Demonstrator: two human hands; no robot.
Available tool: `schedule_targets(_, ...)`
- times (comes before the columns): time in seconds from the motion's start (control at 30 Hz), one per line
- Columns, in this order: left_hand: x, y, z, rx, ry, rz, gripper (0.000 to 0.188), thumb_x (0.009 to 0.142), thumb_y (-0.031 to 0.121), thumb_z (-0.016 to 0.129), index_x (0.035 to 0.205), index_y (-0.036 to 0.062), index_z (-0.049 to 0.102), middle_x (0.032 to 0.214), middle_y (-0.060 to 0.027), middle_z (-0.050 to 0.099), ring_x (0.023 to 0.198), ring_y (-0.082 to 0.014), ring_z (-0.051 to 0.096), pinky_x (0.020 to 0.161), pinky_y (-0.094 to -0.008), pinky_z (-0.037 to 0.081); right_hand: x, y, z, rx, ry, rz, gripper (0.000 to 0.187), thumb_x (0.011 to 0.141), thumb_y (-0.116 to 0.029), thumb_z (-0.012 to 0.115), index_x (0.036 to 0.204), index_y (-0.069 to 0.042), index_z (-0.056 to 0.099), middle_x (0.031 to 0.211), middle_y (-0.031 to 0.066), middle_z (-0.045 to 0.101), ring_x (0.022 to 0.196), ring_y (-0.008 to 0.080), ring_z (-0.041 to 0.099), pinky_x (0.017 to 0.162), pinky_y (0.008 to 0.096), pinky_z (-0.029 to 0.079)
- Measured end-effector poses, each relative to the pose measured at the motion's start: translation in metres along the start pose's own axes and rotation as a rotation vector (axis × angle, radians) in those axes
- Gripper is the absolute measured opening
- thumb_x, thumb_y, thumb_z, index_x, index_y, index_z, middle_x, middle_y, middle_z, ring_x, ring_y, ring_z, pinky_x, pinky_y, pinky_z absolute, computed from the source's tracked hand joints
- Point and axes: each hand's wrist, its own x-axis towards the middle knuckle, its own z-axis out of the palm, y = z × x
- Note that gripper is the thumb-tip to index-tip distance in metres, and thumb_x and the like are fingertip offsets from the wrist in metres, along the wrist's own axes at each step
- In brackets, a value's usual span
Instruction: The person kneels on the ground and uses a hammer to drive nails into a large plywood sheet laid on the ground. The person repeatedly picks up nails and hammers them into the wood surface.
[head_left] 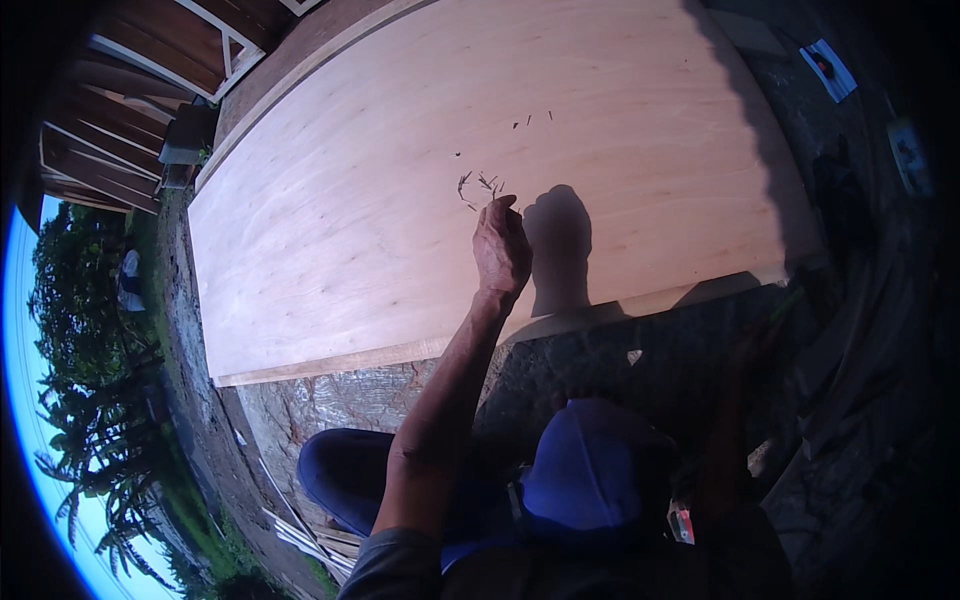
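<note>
My left hand (502, 250) reaches over a large pale plywood sheet (330, 230), its fingers curled together. Just beyond the fingertips lies a loose cluster of small nails (487, 184). Whatever the fingers may hold is hidden. To the right of the hand, its dark shadow falls on the wood. My right hand (752, 348) is low at the right, in deep shade off the sheet's near edge, and its fingers cannot be made out.
A few more nails (530, 119) lie farther up the sheet. Brown framed panels (170, 50) stand at the far left, with trees (90, 280) behind. A blue-white packet (828, 70) lies at the far right. Rough ground (340, 395) borders the sheet's near edge by my knees.
</note>
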Motion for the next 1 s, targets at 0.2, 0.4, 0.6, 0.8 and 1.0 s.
schedule_targets(0.2, -0.122, 0.011, 0.023, -0.115, -0.038, 0.167, 0.025, 0.092, 0.003, 0.061, 0.116, 0.0084, 0.062, 0.103, -0.0132, 0.067, 0.099, -0.036, 0.065, 0.092, -0.0472, 0.049, -0.022, 0.002, 0.004, 0.118, 0.049, -0.198, 0.036, 0.104, -0.025, 0.063, 0.133, -0.005, 0.055, 0.083, 0.001, 0.054, 0.064, 0.0081, 0.046, 0.055, 0.0246, 0.039)
schedule_targets(0.4, -0.138, -0.035, 0.01, -0.122, 0.062, 0.105, 0.029, 0.09, 0.015, 0.068, 0.118, 0.0145, 0.062, 0.127, -0.0049, 0.066, 0.126, -0.029, 0.057, 0.119, -0.0548, 0.027, -0.174, -0.118, 0.09, 0.199, -0.329, -0.085, 0.037, 0.102, -0.022, 0.061, 0.132, -0.005, 0.049, 0.078, -0.0007, 0.053, 0.055, 0.0067, 0.047, 0.05, 0.0239, 0.039)
schedule_targets(0.6, -0.136, -0.018, 0.03, 0.009, 0.153, 0.271, 0.024, 0.091, 0.028, 0.068, 0.113, 0.0164, 0.067, 0.121, -0.0037, 0.067, 0.129, -0.0256, 0.054, 0.117, -0.0565, 0.024, -0.22, -0.121, 0.089, 0.022, -0.558, -0.079, 0.036, 0.104, -0.021, 0.055, 0.135, -0.004, 0.049, 0.081, 0.0001, 0.051, 0.067, 0.0076, 0.047, 0.059, 0.0254, 0.041)
schedule_targets(0.8, -0.136, -0.014, 0.034, 0.025, 0.176, 0.238, 0.02, 0.089, 0.029, 0.071, 0.106, 0.0175, 0.069, 0.116, -0.0016, 0.068, 0.129, -0.0265, 0.055, 0.116, -0.0534, 0.024, -0.251, -0.136, 0.074, -0.312, -0.662, -0.157, 0.035, 0.105, -0.018, 0.052, 0.136, -0.002, 0.052, 0.087, 0.0048, 0.057, 0.079, 0.0135, 0.055, 0.072, 0.0317, 0.048)
schedule_targets(1.0, -0.137, -0.014, 0.04, -0.002, 0.134, 0.271, 0.019, 0.087, 0.029, 0.071, 0.106, 0.0231, 0.07, 0.116, 0.0001, 0.068, 0.129, -0.0258, 0.055, 0.116, -0.0539, 0.024, -0.229, -0.079, 0.068, -0.387, -0.612, -0.752, 0.052, 0.101, -0.013, 0.054, 0.152, -0.005, 0.043, 0.091, 0.017, 0.065, 0.082, 0.0313, 0.066, 0.075, 0.0398, 0.052)
